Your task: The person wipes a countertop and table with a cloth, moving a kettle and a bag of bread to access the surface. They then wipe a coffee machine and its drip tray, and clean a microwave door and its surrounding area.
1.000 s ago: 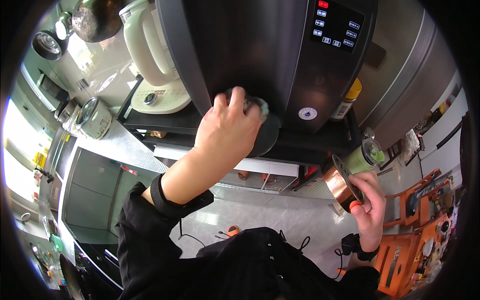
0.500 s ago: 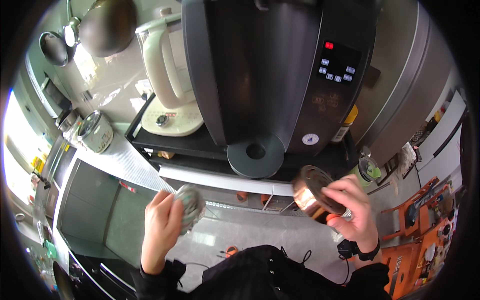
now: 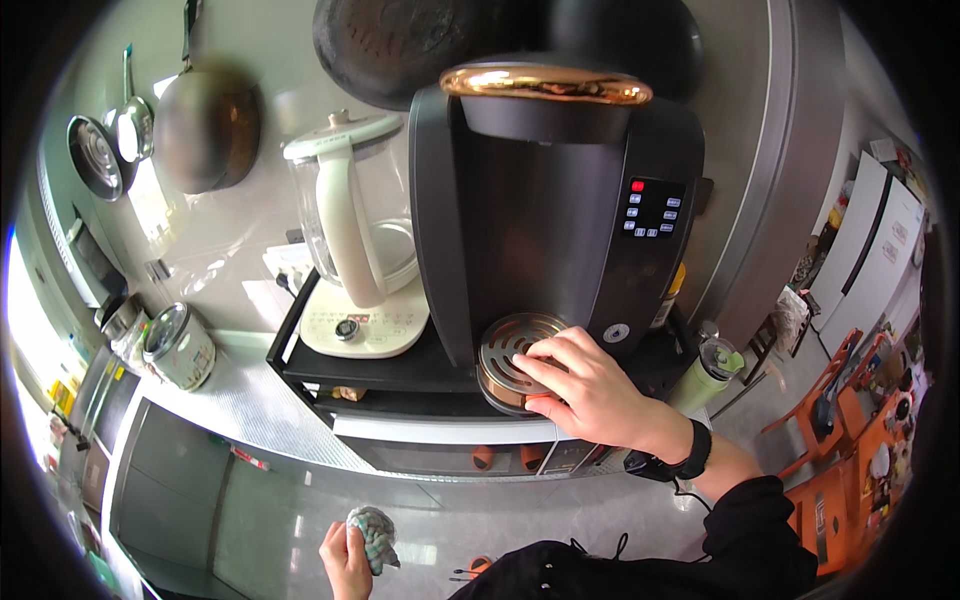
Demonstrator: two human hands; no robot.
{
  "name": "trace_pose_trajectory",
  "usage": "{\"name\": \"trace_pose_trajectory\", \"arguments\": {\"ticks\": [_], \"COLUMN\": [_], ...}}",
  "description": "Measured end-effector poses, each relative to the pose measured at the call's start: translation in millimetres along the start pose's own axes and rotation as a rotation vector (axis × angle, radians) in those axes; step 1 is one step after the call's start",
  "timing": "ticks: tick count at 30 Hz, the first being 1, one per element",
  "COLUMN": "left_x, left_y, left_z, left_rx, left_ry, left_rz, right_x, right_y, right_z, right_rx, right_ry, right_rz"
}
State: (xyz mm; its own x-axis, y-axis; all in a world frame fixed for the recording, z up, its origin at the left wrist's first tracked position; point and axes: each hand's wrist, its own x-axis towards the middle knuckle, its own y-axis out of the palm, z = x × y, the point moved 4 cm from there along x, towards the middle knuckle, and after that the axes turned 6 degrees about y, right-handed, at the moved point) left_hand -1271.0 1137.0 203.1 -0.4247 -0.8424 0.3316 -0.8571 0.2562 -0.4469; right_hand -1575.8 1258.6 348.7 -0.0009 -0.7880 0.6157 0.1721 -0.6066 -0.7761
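Note:
My right hand [image 3: 592, 388] grips a round drip tray [image 3: 508, 350] with a slotted grey top and a copper-coloured side. Fingers lie over its top and the thumb presses its front edge. The tray sits at the foot of a tall black drinks machine [image 3: 545, 230], over the round base, which it mostly hides. The machine has a gold-rimmed head and a lit button panel on its right. Lower down, away from the counter, my left hand [image 3: 346, 562] is closed around a crumpled grey-green cloth [image 3: 373, 538].
A cream glass kettle [image 3: 352, 230] stands on its base left of the machine, on the same black shelf [image 3: 400, 372]. Pans [image 3: 210, 125] hang on the wall. A white pot [image 3: 180, 348] is on the left counter, and a green-tinted cup [image 3: 703, 375] stands at the right.
My right hand has carried the drip tray left and forward onto the machine's base. My left hand has dropped lower with the cloth. The view has shifted, showing the machine's top.

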Motion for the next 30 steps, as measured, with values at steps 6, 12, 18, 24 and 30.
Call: {"name": "trace_pose_trajectory", "arguments": {"ticks": [6,12,18,24,30], "left_x": [8,9,-4,-17,-36], "left_y": [12,20,14,7,1], "left_z": [-7,-9,-2,6,23], "left_rx": [0.013,0.015,-0.069,-0.077,-0.908], "left_ry": [0.013,0.088,0.027,-0.005,-0.235], "left_rz": [0.061,0.142,0.100,0.045,-0.217], "right_x": [-5,-6,-4,-25,-57], "right_y": [2,-8,-14,-21,-16], "right_z": [-1,3,6,22,46], "right_rx": [0.003,0.021,-0.061,-0.152,0.063], "right_ry": [0.048,0.080,0.103,0.083,-0.066], "right_rz": [0.014,0.028,0.148,-0.083,-0.234]}}
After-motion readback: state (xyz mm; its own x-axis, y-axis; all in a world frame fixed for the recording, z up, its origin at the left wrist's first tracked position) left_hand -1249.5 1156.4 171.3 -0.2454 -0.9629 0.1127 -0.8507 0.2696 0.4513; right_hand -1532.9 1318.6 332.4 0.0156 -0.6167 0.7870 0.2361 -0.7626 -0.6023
